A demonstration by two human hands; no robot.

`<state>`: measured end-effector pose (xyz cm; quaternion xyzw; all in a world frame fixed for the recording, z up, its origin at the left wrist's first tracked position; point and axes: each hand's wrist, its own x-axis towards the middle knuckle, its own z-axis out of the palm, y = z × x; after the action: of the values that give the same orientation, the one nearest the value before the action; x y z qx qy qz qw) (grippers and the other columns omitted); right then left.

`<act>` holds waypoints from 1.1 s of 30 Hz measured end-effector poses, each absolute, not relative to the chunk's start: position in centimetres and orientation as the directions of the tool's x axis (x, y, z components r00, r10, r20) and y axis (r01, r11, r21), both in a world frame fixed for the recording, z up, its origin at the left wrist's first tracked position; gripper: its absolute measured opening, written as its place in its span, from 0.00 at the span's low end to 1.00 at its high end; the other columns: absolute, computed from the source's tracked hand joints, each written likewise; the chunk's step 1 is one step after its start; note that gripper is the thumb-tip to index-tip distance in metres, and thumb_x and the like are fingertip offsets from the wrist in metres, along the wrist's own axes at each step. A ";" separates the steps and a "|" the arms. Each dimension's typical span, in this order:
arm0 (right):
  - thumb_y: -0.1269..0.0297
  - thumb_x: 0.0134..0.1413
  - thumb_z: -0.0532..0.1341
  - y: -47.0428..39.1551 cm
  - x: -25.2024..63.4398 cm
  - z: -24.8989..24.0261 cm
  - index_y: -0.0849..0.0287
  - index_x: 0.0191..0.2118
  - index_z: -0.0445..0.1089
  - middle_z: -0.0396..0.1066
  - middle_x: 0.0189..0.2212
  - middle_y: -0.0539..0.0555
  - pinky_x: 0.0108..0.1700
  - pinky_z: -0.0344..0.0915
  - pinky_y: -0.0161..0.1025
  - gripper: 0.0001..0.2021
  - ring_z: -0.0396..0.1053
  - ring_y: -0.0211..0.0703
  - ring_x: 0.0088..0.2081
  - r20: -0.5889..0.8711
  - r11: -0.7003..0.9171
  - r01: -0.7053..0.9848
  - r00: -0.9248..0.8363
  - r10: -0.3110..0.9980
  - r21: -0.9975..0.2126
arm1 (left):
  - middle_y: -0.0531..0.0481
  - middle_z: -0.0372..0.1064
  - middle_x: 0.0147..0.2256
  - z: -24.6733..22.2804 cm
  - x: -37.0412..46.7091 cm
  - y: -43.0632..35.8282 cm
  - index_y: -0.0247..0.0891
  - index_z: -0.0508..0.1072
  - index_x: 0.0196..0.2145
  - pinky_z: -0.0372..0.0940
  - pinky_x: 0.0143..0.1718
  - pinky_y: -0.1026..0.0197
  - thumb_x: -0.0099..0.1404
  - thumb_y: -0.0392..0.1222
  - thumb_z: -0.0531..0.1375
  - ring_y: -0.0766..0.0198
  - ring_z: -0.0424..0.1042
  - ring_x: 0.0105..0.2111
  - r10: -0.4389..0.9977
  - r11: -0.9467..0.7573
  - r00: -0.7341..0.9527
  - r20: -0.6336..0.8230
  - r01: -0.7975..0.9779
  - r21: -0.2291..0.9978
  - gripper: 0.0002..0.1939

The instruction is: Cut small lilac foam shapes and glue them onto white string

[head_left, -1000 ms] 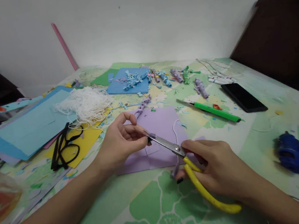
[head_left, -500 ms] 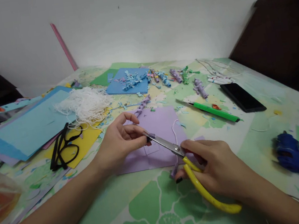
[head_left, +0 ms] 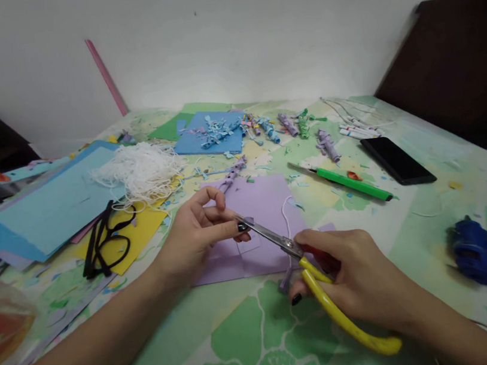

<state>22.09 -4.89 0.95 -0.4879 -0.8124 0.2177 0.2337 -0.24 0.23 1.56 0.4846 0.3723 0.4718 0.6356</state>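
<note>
Pinching hand: the left hand (head_left: 206, 223), curled nearly closed, grips a small purple foam-like scrap (head_left: 248, 220) between thumb and finger, probably to steady it against the blades.
Scissors hand: the right hand (head_left: 352, 267) is wrapped round yellow-handled metal scissors (head_left: 273, 237), angled so their tips meet the scrap.
Purple sheet: a flat rectangular purple sheet (head_left: 267, 194) lies beneath the blades, perhaps as a work surface.
Green cutter: a long green-handled knife (head_left: 352, 183) lies beyond the right hand, seemingly parked within reach.

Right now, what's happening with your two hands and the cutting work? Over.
Right hand gripping yellow-handled scissors. Left hand pinching small purple piece at their tips. Purple sheet beneath; white string close by.
</note>
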 end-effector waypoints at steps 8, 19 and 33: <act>0.58 0.46 0.66 -4.9 22.1 1.4 0.58 0.24 0.62 0.53 0.16 0.42 0.22 0.47 0.32 0.13 0.48 0.32 0.21 0.100 0.369 0.664 -0.407 0.908 -0.651 | 0.55 0.72 0.21 1.5 0.2 -0.1 0.38 0.60 0.26 0.64 0.25 0.70 0.50 0.26 0.65 0.67 0.73 0.22 0.941 0.227 0.325 -0.098 -0.390 0.892 0.16; 0.56 0.46 0.68 -5.0 21.8 1.2 0.59 0.26 0.64 0.48 0.17 0.42 0.21 0.46 0.31 0.14 0.46 0.32 0.22 0.031 0.266 0.563 -0.392 0.920 -0.783 | 0.52 0.72 0.24 1.1 0.8 -0.8 0.36 0.65 0.29 0.68 0.27 0.72 0.53 0.23 0.62 0.70 0.73 0.24 0.887 0.430 0.411 -0.210 -0.570 0.700 0.12; 0.56 0.45 0.68 -5.5 21.1 1.3 0.59 0.24 0.63 0.48 0.16 0.42 0.21 0.44 0.31 0.16 0.45 0.31 0.21 0.018 0.216 0.517 -0.361 0.933 -0.828 | 0.49 0.75 0.23 0.9 0.7 -0.6 0.33 0.71 0.31 0.69 0.25 0.73 0.54 0.22 0.64 0.69 0.75 0.23 0.873 0.449 0.450 -0.187 -0.592 0.669 0.10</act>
<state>21.14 -5.47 1.26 -0.4959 -0.7309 0.3823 0.2716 0.72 -0.63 0.93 0.2657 0.2645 0.4527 0.8090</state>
